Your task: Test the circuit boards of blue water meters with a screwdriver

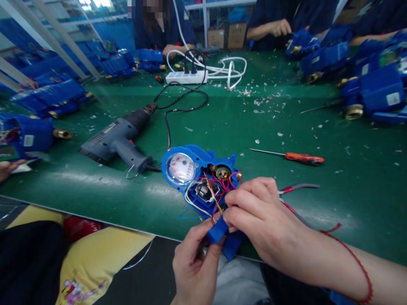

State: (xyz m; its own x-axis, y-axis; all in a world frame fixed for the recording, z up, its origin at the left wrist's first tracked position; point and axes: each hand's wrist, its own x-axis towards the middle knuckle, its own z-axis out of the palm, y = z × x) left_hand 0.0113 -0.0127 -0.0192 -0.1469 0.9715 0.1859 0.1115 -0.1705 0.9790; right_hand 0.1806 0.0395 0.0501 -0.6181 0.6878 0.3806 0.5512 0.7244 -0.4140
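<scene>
An opened blue water meter lies on the table edge in front of me, its round dial on the left. Red, yellow and white wires spill from its open compartment. Between thumb and fingers my left hand grips a small blue block that the wires run down to. My right hand is closed, fingertips pinched at the block's upper right end; what they pinch is hidden. Below them a flat blue piece shows. Partly behind my right wrist lie pliers with red and grey handles.
An orange screwdriver lies to the right, a grey heat gun to the left. A white power strip with cables is farther back. More blue meters stand on both sides. Co-workers sit across and at left; scraps litter the green table.
</scene>
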